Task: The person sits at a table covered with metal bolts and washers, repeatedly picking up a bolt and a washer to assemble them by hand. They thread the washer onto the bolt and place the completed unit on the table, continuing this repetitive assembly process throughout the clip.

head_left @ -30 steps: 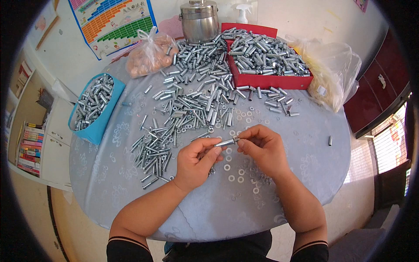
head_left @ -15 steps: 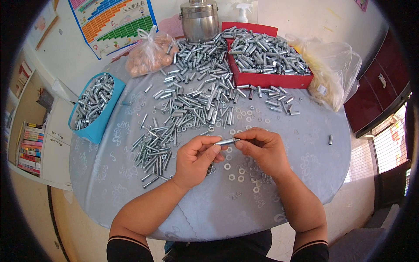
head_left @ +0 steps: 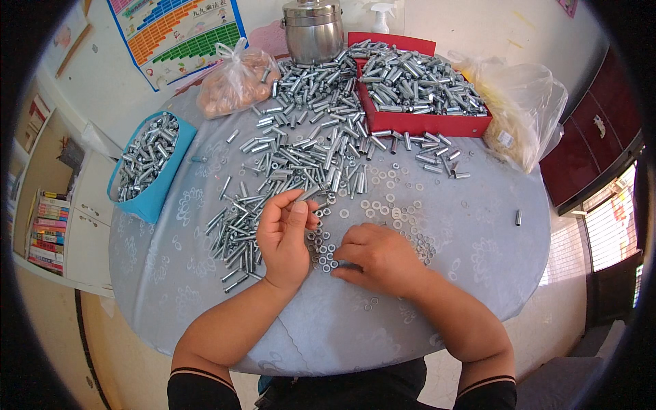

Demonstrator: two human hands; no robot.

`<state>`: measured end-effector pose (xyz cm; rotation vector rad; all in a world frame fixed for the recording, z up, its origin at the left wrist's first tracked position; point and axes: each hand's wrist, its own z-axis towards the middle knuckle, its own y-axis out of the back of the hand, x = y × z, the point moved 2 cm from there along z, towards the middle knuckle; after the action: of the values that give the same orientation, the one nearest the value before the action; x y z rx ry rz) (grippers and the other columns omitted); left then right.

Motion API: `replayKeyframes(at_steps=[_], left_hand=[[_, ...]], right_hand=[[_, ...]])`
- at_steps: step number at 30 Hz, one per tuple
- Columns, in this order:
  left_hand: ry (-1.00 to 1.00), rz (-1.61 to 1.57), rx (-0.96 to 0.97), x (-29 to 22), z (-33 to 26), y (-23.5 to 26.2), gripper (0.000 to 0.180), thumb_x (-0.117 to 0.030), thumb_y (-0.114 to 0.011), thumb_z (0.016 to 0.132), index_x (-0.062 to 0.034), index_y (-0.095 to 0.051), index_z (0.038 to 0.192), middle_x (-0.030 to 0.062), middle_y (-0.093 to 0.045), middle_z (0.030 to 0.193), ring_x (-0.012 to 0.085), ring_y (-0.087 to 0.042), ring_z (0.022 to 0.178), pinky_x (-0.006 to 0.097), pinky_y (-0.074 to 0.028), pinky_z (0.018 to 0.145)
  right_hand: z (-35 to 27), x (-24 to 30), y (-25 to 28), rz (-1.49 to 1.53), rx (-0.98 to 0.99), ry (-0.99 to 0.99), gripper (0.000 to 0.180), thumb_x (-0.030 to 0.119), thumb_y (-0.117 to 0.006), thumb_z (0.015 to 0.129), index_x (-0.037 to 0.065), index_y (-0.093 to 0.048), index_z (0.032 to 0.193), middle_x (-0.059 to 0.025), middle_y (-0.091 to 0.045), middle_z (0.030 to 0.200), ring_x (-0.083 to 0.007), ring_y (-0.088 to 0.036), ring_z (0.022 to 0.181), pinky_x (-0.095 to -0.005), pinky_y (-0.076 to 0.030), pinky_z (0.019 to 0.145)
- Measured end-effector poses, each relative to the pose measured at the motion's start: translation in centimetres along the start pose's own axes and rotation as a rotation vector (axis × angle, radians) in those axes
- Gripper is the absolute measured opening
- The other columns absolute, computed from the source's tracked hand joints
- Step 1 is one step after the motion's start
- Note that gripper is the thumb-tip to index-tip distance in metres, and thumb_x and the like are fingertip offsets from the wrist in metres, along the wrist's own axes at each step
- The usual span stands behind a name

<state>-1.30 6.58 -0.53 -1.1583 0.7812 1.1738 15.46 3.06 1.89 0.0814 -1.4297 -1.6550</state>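
Note:
My left hand (head_left: 285, 236) is raised at the right edge of a heap of bolts (head_left: 239, 232), palm turned inward and fingers curled toward the thumb. What it holds is hidden by the fingers. Low over the tabletop, my right hand (head_left: 379, 260) has its thumb and fingertips drawn together at a small cluster of hex nuts (head_left: 322, 260). Whether a nut is between those fingertips cannot be made out. Flat washers (head_left: 365, 204) lie beyond my right hand, and small spring washers (head_left: 425, 249) are beside it.
Metal sleeves (head_left: 321, 102) spread across the table's far half. A red box (head_left: 430, 124) and a blue bin (head_left: 160, 188) are heaped with metal parts. Behind stand a bag of round brown items (head_left: 236, 85), a steel pot (head_left: 313, 34) and a clear plastic bag (head_left: 526, 109).
My hands have moved apart from the silver sleeved bolt they held together. My left hand has turned palm inward; my right hand has come down and leftward to the nuts.

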Motion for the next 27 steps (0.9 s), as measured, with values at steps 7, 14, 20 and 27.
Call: replayKeyframes(at_steps=[7, 14, 20, 27], left_hand=[[0.021, -0.022, 0.033, 0.3, 0.0, -0.1, 0.019, -0.011, -0.055, 0.096, -0.002, -0.057, 0.113, 0.0073, -0.065, 0.091, 0.0102, -0.058, 0.073, 0.025, -0.049, 0.067], [0.105, -0.024, 0.184, 0.6, -0.6, -0.3, 0.02, -0.01, -0.056, 0.096, -0.0017, -0.058, 0.113, 0.0066, -0.066, 0.092, 0.0091, -0.058, 0.075, 0.023, -0.049, 0.068], [0.148, -0.028, 0.303, 0.3, -1.0, -0.7, 0.021, -0.009, -0.055, 0.097, -0.0001, -0.057, 0.116, 0.0066, -0.065, 0.095, 0.0075, -0.058, 0.078, 0.021, -0.05, 0.072], [0.163, -0.016, 0.331, 0.0, -1.0, -0.7, 0.022, -0.006, -0.055, 0.096, 0.001, -0.057, 0.116, 0.0073, -0.066, 0.097, 0.0087, -0.061, 0.084, 0.022, -0.052, 0.076]], right_hand=[[0.0, 0.3, -0.7, -0.026, 0.025, -0.106, 0.021, 0.025, -0.072, 0.075, 0.007, -0.063, 0.082, -0.0085, -0.057, 0.086, -0.0286, -0.061, 0.086, -0.041, -0.05, 0.076], [-0.4, -1.9, 1.3, 0.35, -0.332, -0.409, 0.017, 0.01, -0.071, 0.081, 0.006, -0.068, 0.097, -0.008, -0.065, 0.087, -0.022, -0.063, 0.077, -0.0322, -0.051, 0.07], [-0.9, -3.0, 1.5, 0.751, -0.463, -0.545, 0.02, 0.005, -0.07, 0.085, 0.003, -0.067, 0.104, -0.0015, -0.065, 0.087, -0.0083, -0.059, 0.077, -0.0239, -0.048, 0.07], [-0.9, -2.9, 1.7, 0.736, -0.43, -0.552, 0.019, 0.005, -0.07, 0.085, 0.003, -0.066, 0.104, -0.0014, -0.064, 0.09, -0.0081, -0.058, 0.077, -0.0234, -0.048, 0.07]])
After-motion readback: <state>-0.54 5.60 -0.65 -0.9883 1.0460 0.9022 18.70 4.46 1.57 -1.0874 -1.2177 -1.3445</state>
